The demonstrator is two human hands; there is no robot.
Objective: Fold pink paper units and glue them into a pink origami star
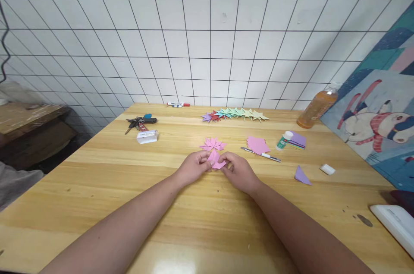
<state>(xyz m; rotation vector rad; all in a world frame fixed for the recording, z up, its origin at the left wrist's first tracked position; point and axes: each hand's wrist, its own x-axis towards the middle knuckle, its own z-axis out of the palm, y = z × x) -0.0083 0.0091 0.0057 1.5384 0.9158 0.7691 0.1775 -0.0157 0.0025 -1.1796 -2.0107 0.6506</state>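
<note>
Between my two hands is a partly folded piece of pink origami paper (216, 160), held just above the wooden table. My left hand (194, 167) pinches its left side with thumb and fingers. On the other side, the fingers of my right hand (238, 171) are closed on its right edge. Directly behind it lies a pink star-like arrangement of folded paper pieces (213, 143). To the right rests a stack of pink paper squares (258, 145), with a slim silver pen-like tool (261, 154) along its front edge.
Folded paper stars (236, 113) in several colours line the back. At right are a glue stick (284, 140), coloured paper (298, 140), a purple folded triangle (302, 175), a white eraser (327, 169) and a bottle (318, 106). Keys (141, 123), a small white box (147, 137) and a marker (178, 104) lie left.
</note>
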